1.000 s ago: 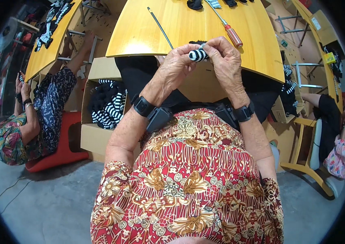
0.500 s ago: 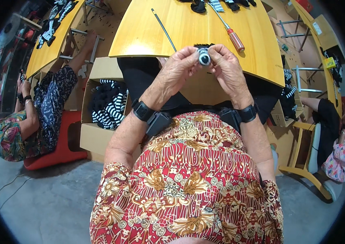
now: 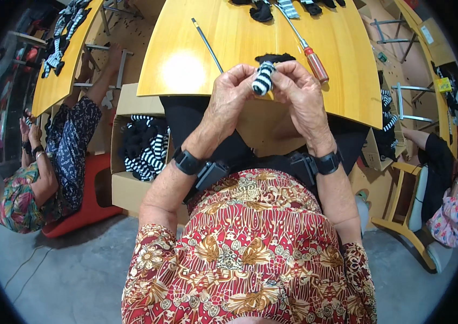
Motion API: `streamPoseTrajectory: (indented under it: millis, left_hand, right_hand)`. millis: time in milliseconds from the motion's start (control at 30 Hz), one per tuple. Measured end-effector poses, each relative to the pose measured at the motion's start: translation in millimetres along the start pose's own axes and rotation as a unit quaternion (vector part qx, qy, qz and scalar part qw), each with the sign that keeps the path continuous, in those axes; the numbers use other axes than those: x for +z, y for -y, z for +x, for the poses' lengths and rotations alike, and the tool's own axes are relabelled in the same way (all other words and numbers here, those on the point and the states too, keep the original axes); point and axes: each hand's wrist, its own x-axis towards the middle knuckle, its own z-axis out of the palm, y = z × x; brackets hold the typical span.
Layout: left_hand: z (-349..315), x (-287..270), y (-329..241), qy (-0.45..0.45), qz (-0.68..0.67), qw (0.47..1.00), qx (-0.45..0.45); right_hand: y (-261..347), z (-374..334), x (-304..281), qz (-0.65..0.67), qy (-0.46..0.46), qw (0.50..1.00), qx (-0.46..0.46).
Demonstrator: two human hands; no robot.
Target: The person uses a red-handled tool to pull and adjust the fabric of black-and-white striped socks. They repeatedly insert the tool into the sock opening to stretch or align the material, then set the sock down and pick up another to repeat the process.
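Both my hands are raised over the near edge of a yellow wooden table (image 3: 196,65). Between their fingertips sits a small black-and-white striped fabric piece (image 3: 263,79), rolled into a short tube. My left hand (image 3: 229,97) pinches it from the left and my right hand (image 3: 300,93) from the right. Just behind it on the table lies a black fabric piece (image 3: 275,57). A screwdriver with a red handle (image 3: 312,58) rests on the table beside my right hand. A thin metal rod (image 3: 207,45) lies to the left.
More striped and black fabric pieces (image 3: 288,7) lie at the table's far edge. A cardboard box of striped fabric (image 3: 144,147) stands on the floor at my left. A seated person (image 3: 35,173) works at a second yellow table (image 3: 62,70) on the left; another person (image 3: 445,178) sits at right.
The striped piece has turned between my fingers, from its round end facing me to its striped side showing. Both hands stay at the table edge.
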Motion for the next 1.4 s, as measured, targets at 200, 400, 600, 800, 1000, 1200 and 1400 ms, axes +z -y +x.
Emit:
streamPoseTrajectory:
  millis: [200,400,600,800,1000,1200,1400]
  left_hand:
    - [-10.0,13.6,-10.6,-0.032,0.055,0.997,0.047]
    - [-15.0,20.0,-16.5,-0.043,0.028,0.999,0.015]
    - [-17.2,18.1,-20.9,-0.066,-0.01,0.997,-0.044]
    - [-31.3,17.4,-28.0,-0.138,0.116,0.983,0.045]
    - [-38.6,26.6,-35.2,-0.125,0.055,0.989,0.054]
    - [-28.5,28.8,-29.9,-0.05,0.084,0.993,0.065]
    - [-24.9,36.9,-23.0,-0.009,0.092,0.995,0.038]
  right_hand:
    - [10.5,-11.7,-3.4,-0.016,-0.001,1.0,0.025]
    - [7.7,-14.0,-0.8,0.074,-0.012,0.997,0.03]
    - [15.1,-15.8,-0.1,0.121,0.076,0.986,0.081]
    - [15.4,-18.8,18.9,0.011,0.085,0.996,-0.002]
    - [6.3,-8.9,10.5,0.079,0.05,0.996,-0.011]
    - [35.9,-25.7,11.6,0.074,0.04,0.996,-0.018]
    - [48.6,-45.6,4.7,-0.006,0.0,1.0,-0.004]
